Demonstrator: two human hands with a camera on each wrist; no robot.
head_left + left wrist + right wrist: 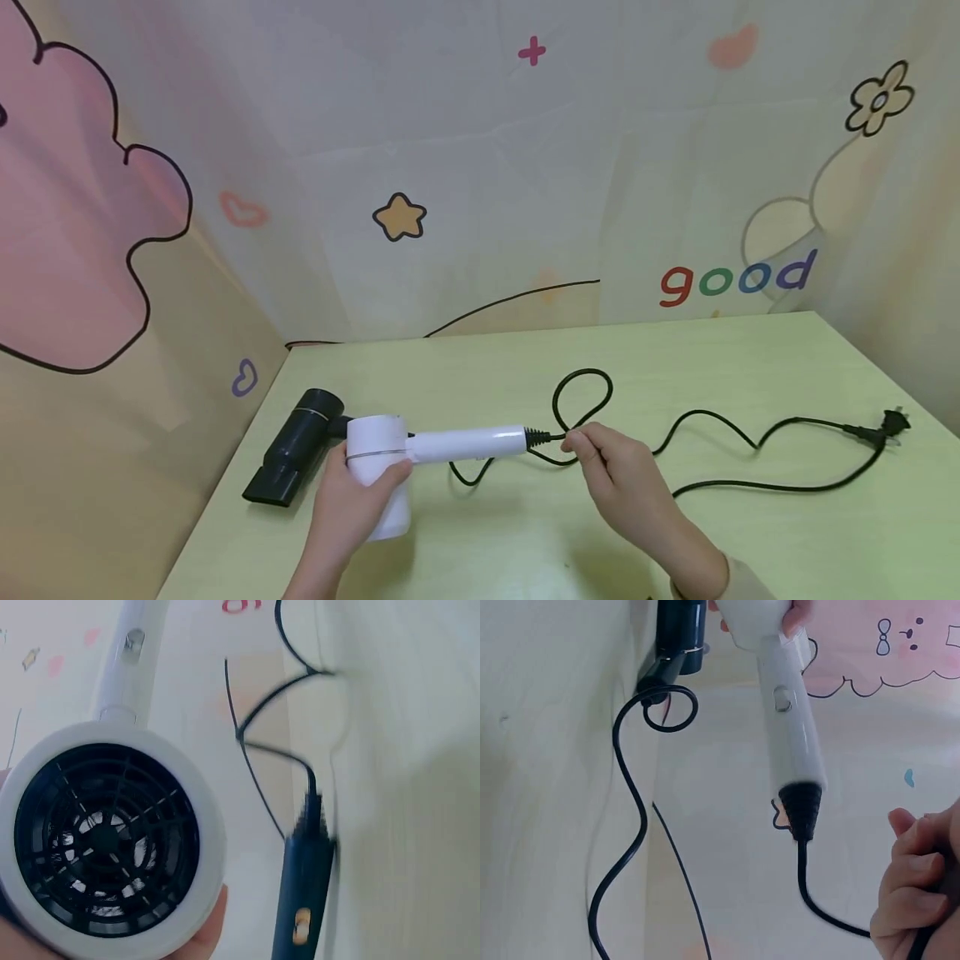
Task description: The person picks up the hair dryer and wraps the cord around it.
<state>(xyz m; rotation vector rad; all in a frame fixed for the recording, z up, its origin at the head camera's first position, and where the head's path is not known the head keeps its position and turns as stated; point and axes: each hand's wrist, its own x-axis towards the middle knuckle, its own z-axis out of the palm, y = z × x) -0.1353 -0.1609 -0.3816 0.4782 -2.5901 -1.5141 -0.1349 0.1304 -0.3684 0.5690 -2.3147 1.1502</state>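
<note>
Two dryers: black hair dryer (pixel 296 454) lies by the table's (pixel 720 367) left edge | left hand (pixel 345 504) grips the barrel of the white hair dryer (pixel 378 437) above the table; probably light, stiff, smooth enough to slip; handle also graspable | right hand (pixel 626 475), apart, pinches its bendy cord (pixel 803 874) | plug (pixel 895 422) near right edge; far side seems roomier
</note>
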